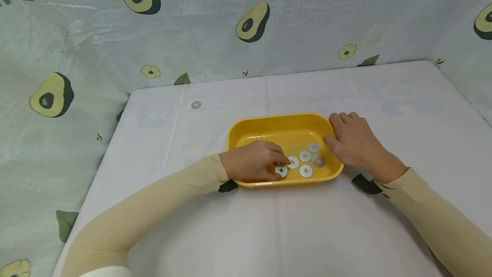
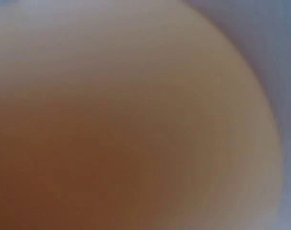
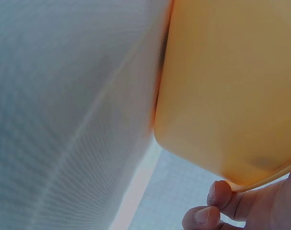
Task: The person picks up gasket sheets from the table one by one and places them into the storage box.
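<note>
In the head view a yellow tray (image 1: 269, 124) on the table holds several flat metal washers (image 1: 306, 171). My left hand (image 1: 251, 160) reaches over its near left wall, thumb and fingers apart and slightly bent. One washer (image 1: 281, 170) shows between thumb and fingers, and the fingertips are close to another washer (image 1: 293, 162); whether they touch is hard to tell. My right hand (image 1: 351, 142) grips the tray's right end, thumb inside the rim and fingers outside. The right wrist view shows fingertips (image 3: 221, 193) under the tray's rim. The left wrist view is a blurred yellow surface (image 2: 193, 120).
A lone washer (image 1: 196, 104) lies on the white-covered table (image 1: 238, 225), left of and beyond the tray. Behind and to the left hangs a pale cloth (image 1: 200, 25) with avocado prints. Dark wrist straps (image 1: 366, 184) show beneath both wrists.
</note>
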`<state>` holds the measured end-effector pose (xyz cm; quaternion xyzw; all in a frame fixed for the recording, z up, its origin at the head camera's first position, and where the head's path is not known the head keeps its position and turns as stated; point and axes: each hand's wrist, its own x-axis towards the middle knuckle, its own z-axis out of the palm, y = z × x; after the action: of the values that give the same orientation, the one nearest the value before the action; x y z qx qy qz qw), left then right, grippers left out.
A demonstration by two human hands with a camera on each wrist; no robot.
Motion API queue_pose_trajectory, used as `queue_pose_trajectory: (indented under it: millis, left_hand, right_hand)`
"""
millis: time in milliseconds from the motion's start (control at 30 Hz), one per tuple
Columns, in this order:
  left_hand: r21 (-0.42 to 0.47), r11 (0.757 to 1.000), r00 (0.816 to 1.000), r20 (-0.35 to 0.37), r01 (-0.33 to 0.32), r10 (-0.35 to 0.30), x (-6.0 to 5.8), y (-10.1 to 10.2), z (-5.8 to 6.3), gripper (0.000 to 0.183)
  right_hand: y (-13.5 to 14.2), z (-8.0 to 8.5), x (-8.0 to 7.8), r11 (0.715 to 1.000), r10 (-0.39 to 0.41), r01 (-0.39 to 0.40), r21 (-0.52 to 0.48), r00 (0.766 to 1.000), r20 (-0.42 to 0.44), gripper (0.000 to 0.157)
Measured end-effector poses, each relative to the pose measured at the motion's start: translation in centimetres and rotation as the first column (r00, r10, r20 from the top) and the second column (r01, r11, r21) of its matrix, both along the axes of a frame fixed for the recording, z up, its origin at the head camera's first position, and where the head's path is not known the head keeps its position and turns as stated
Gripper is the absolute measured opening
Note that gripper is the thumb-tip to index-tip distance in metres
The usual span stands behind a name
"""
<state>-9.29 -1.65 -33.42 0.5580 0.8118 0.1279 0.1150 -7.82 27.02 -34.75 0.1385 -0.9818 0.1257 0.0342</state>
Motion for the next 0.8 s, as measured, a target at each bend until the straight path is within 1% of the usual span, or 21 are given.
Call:
queue_pose_trajectory:
  millis: [233,400,500,567,700,800]
  left_hand:
    - [-0.050,0.998,0.996,-0.077,0.048,-0.052,-0.07,0.17,-0.59,0.016]
    - [-0.049,0.997,0.994,-0.081,0.067,-0.071,-0.04,0.39,-0.70,0.017]
    - [-0.052,0.997,0.995,-0.072,0.058,-0.062,-0.02,0.49,-0.68,0.020]
    - [-0.057,0.998,0.998,-0.054,0.038,-0.041,-0.03,0.53,-0.71,0.021]
    - [-0.057,0.998,1.000,0.006,-0.008,0.008,-0.16,0.63,-0.84,0.023]
    - [-0.056,0.998,0.998,0.051,-0.027,0.030,-0.30,0.70,-0.93,0.026]
  right_hand:
    - [-0.04,0.01,-0.04,1.000,-0.001,0.001,0.000,1.000,-0.003,0.019]
    - [-0.01,-0.04,-0.11,1.000,-0.006,0.006,0.009,1.000,0.004,0.020]
    - [0.01,-0.07,-0.15,1.000,-0.007,0.007,0.008,1.000,0.008,0.020]
    - [-0.01,-0.06,-0.15,1.000,-0.006,0.006,0.005,1.000,0.008,0.020]
    - [-0.05,-0.02,-0.12,1.000,-0.003,0.003,0.002,1.000,0.000,0.019]
    - [-0.08,0.02,-0.09,1.000,-0.002,0.002,0.006,1.000,-0.002,0.019]
